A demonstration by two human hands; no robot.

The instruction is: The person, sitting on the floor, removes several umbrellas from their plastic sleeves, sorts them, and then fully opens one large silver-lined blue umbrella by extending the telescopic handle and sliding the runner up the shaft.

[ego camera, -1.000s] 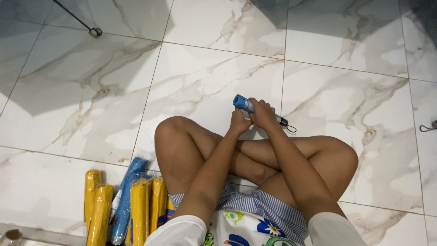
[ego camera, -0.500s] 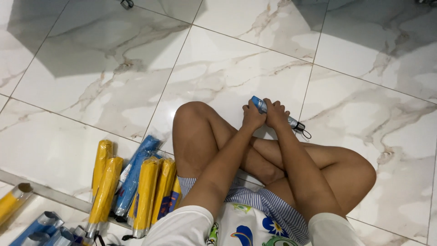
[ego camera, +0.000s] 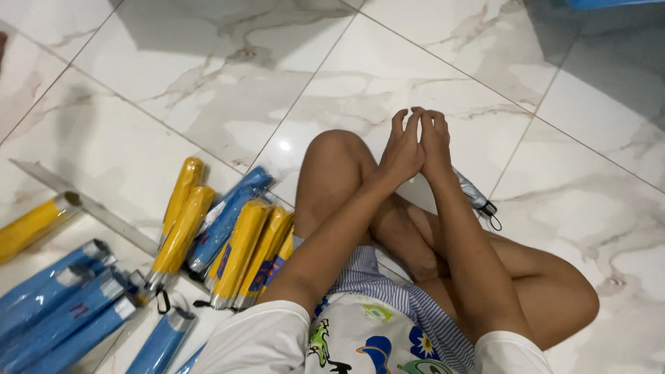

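Rolling umbrella [ego camera: 473, 194] between palms now; earlier clutched.

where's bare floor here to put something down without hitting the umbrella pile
Bare marble floor lies beyond the raised knee and above the yellow and blue folded umbrellas. More bare tile sits past the right hand, toward the right edge. It is crowded at lower left, where sleeved umbrellas cover the floor.

Probably home: marble-tiled floor [ego camera: 208, 90]
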